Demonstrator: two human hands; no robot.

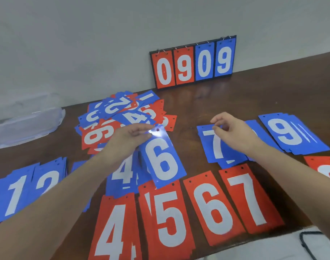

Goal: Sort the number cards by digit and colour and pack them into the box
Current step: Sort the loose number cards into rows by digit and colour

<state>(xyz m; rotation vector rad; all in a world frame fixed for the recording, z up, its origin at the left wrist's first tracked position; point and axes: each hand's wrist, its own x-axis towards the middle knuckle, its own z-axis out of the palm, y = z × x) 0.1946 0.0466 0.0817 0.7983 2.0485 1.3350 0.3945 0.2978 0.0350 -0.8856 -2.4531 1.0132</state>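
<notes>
Holding the blue 6 card [161, 158] by its top edge, your left hand [131, 136] pinches it above the tabletop [235, 98]; lay it squarely beside the blue 7 pile [216, 145]. Your right hand [233, 131] fingers curl loosely, seemingly holding nothing.

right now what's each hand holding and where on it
The left hand pinches the blue 6 card at its top edge, by the holes. The right hand has curled fingers over the blue 7 pile; any grip cannot be told.
</notes>
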